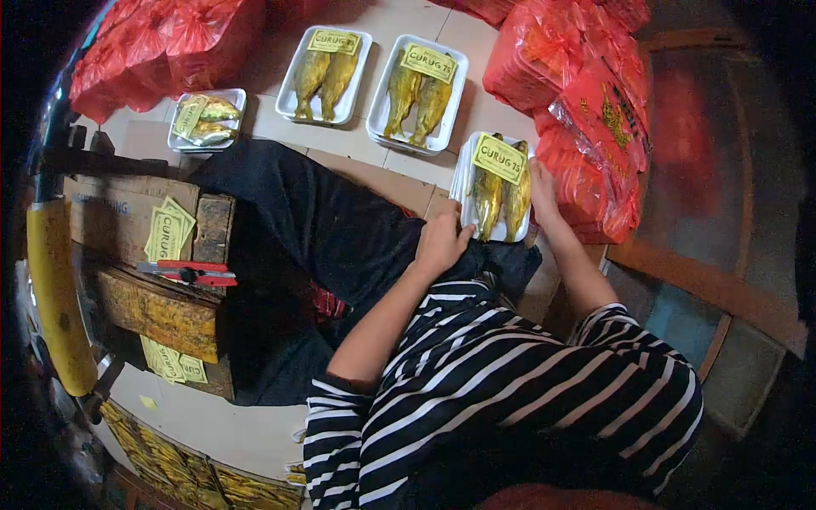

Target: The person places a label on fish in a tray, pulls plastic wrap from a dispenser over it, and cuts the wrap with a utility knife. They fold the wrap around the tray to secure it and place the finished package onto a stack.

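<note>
A white foam tray of fish (491, 202) with a yellow label reading "CURUG 75" lies at the right, on what looks like a stack of trays. Two golden fish lie side by side in it. My left hand (444, 240) grips its left near edge, fingers curled against the side. Along the right edge, my right hand (544, 194) holds it, with part of the fingers hidden. Two similar labelled trays, a middle one (416, 95) and a left one (323, 76), rest on the tiled floor beyond my leg.
A smaller fish tray (206, 121) sits at the left. Red plastic-wrapped bundles (586, 110) rise close to my right hand, and more red bags (170, 55) stand at upper left. A red cutter knife (191, 273) lies on a wooden block beside yellow labels (170, 229).
</note>
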Available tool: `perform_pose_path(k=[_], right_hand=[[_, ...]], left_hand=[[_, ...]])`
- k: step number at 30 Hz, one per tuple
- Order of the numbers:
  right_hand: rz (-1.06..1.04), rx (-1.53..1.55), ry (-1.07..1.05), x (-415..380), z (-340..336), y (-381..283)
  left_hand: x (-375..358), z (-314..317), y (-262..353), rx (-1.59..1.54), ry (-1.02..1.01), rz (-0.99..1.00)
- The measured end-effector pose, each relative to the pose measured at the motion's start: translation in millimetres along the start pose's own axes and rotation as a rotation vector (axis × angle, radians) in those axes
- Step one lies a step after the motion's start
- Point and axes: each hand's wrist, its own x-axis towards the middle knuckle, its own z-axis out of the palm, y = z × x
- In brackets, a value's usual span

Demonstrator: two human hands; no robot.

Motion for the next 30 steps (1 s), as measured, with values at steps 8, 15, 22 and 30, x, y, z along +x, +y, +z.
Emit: perform_pose_path(k=[8,15,22,30], right_hand=[[-0.039,0.289,0.087,-14.8,-11.9,3.5],[-0.074,0.181,0.007,3.2,7.9,25.7],[-0.359,-0.242,0.164,-6.8,4.2,-5.9],[-0.755,-0.791,-0.154,-36.7,24.3,-45.6]], left_hand=[[-2.3,2.7,13.9,-0.178,0.004,0.092],[2.4,0.9,-2.7,-0.102,-0.013,-0.020],[5.5,5.3,-10.8,0.023,-0.017,-0.013],[-3.5,-0.3,-5.6,-0.108,0.101,0.028]])
